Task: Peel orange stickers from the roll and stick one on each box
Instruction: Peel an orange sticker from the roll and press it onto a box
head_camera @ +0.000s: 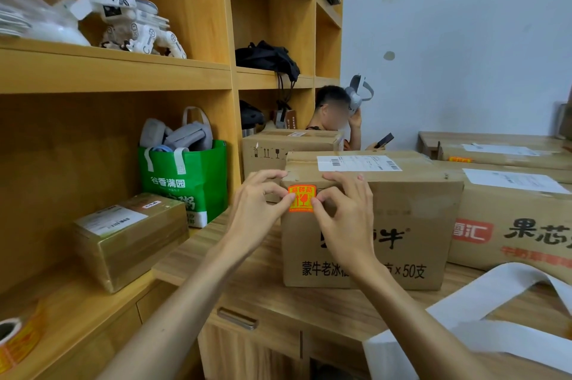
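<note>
Along the left wall, wooden shelving [173, 76] runs top to bottom. A wooden counter [309, 302] adjoins it on the right and carries the cardboard boxes. Nearest box [408, 218]: upright, black print on the front, white shipping label on top. Second box [507, 212] stands just beside it on the right, with red and black print. Rear box [266, 147] sits behind the nearest one, close to the shelving. Far box [501, 157] lies at the back right, with a small orange label [460, 159] on its front edge. White backing strip [483, 296] lies in loose curls over the counter at lower right. Green bag [185, 181] stands in a shelf bay, holding grey items. Taped parcel [130, 237] sits on the lower shelf in front of the bag. Left hand [257, 209]: fingers bent but not clenched, tips resting on the nearest box's top edge, thumb tip pressing the left edge of the sticker. Right hand [346, 215]: fingers likewise over the top edge, thumb and bent forefinger pressing the sticker's right edge. Neither hand grasps anything. Sticker roll [12, 339] sits at the lower left corner on the low shelf, well apart from both hands and partly cut off by the frame. Orange sticker [302, 197] lies flat on the front face of the nearest box, near its upper left corner, between the two thumbs.
</note>
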A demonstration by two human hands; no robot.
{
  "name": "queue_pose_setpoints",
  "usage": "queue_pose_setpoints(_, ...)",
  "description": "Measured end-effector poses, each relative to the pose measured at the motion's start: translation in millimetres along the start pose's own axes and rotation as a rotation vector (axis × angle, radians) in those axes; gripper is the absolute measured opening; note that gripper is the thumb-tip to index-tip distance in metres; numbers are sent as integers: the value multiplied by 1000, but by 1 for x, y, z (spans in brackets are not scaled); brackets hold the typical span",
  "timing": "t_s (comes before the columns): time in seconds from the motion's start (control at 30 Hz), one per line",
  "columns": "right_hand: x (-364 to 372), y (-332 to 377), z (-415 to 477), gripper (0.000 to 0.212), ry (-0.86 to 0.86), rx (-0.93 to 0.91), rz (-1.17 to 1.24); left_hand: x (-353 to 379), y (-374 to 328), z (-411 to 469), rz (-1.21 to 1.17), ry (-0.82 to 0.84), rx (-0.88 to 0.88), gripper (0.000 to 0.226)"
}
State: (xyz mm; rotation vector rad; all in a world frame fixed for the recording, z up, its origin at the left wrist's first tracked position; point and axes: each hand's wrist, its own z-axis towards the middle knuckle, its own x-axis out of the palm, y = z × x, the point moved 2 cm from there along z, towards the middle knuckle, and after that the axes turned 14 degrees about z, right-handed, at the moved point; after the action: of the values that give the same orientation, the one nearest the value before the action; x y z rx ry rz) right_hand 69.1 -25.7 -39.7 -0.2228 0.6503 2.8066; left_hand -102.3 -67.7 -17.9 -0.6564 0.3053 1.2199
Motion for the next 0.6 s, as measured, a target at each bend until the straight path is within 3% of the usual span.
queue_pose_setpoints(0.6, 1, 4, 4, 16, 28, -79, -224, -5, -14, -5, 513, -168, 167, 20)
